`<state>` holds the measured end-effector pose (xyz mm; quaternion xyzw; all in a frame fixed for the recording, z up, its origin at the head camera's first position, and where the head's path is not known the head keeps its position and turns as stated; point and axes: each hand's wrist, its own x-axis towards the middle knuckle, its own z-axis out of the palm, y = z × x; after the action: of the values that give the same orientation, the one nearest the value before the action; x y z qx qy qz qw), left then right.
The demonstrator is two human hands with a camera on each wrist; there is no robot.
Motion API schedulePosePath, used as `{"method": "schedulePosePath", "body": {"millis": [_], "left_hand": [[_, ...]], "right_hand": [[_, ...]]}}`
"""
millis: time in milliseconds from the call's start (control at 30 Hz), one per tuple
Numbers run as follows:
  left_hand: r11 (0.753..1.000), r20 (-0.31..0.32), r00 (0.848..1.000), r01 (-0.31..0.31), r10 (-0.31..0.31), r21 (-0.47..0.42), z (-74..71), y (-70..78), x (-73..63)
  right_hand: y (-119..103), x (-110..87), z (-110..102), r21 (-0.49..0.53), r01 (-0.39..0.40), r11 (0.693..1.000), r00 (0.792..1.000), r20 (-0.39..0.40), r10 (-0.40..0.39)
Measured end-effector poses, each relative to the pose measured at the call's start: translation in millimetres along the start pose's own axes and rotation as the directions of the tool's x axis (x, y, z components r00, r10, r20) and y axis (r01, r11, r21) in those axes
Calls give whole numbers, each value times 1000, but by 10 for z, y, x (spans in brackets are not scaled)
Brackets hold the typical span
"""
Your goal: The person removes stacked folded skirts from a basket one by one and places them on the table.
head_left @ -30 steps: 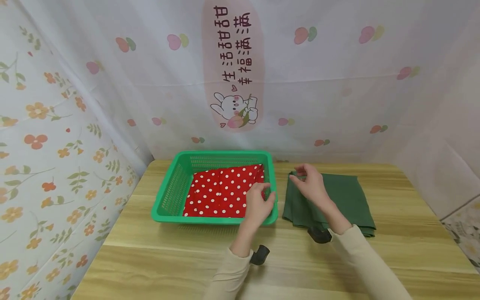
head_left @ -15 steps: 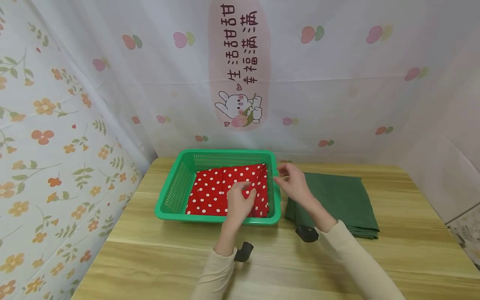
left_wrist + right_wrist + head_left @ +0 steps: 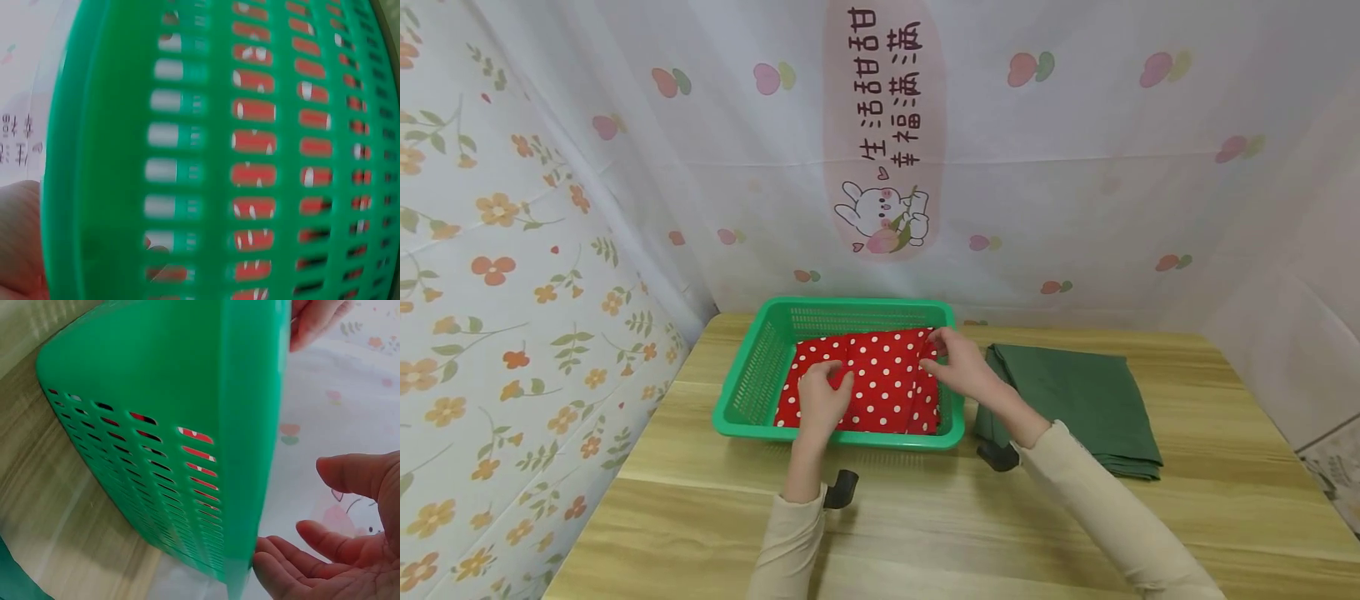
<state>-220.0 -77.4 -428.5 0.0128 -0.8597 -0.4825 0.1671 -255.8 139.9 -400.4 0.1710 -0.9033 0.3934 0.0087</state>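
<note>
A green plastic basket (image 3: 887, 442) with slotted walls holds folded red cloth (image 3: 880, 379) with white dots. My left hand (image 3: 822, 400) is over the basket's left half, fingers bent loosely and thumb apart, gripping nothing. My right hand (image 3: 961, 364) reaches over the right rim, with its fingertips at the red cloth's right edge. In the right wrist view, the thumb and fingers of that right hand (image 3: 344, 544) are spread apart and hold nothing. The basket wall (image 3: 212, 156) fills most of the left wrist view and hides most of the left hand.
A folded dark green cloth (image 3: 1075, 400) lies on the wooden table (image 3: 940, 533), right of the basket. Behind hangs a white printed curtain (image 3: 1037, 192), and a flowered curtain (image 3: 550, 333) lines the left side. Black devices (image 3: 841, 489) sit at both wrists.
Both hands have moved left: the left from the basket's right end to its left half, the right from the green cloth to above the red cloth. The head view has shifted slightly.
</note>
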Motion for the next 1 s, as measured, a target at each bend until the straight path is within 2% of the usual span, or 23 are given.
{"method": "schedulePosePath", "body": {"millis": [233, 400, 567, 667, 800, 1000], "left_hand": [[995, 7, 998, 55, -55, 80, -219, -138, 94], [976, 11, 983, 180, -182, 120, -352, -242, 155], [951, 63, 969, 219, -238, 219, -437, -327, 225], [926, 113, 952, 243, -285, 289, -477, -359, 265], [892, 186, 914, 280, -361, 355, -513, -377, 291], [855, 266, 868, 280, -420, 437, -518, -376, 315]], "right_hand": [[-49, 94, -15, -81, -20, 996, 996, 85, 27], [-115, 185, 53, -137, -105, 985, 978, 167, 127], [-152, 274, 134, -120, -200, 972, 962, 166, 218], [-159, 313, 148, -109, -234, 966, 954, 165, 250], [-160, 350, 141, -119, -259, 959, 945, 172, 277], [-174, 411, 141, -96, -336, 937, 919, 187, 348]]}}
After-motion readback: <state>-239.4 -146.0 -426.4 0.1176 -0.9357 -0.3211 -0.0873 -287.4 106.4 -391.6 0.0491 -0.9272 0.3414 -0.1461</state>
